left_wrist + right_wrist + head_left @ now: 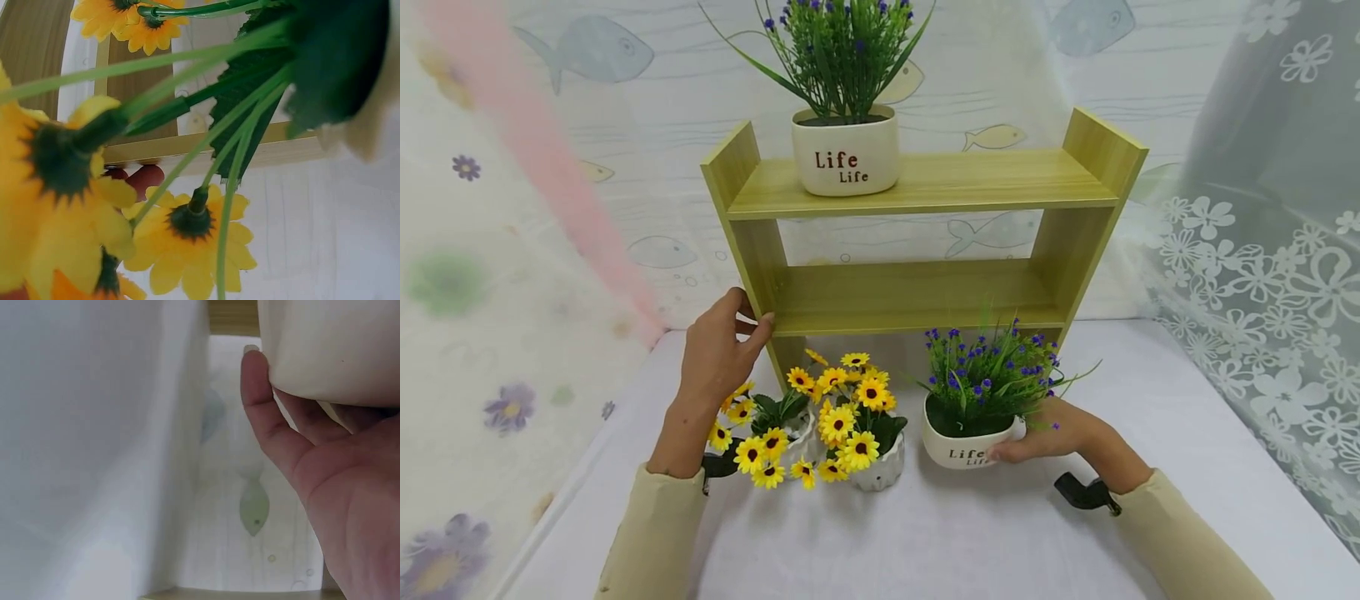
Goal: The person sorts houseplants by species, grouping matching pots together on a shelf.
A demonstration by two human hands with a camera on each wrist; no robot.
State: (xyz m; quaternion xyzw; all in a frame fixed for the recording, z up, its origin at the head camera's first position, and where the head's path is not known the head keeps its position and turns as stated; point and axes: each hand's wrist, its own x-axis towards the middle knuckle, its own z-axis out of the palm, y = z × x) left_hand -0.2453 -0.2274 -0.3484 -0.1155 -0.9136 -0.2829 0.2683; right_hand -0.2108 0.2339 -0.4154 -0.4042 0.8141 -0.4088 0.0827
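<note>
On table (925, 542), pot (958, 450) against right fingers (1011, 452)

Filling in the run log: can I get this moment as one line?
left hand: grips wooden shelf upright | right hand: holds purple-flower pot on table | sunflower pots: between hands

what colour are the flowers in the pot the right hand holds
Purple-blue blooms among green stems in the white pot, clearest in the head view.

Glossy ceramic pot (964, 450), matt wooden shelf (925, 187)
</note>
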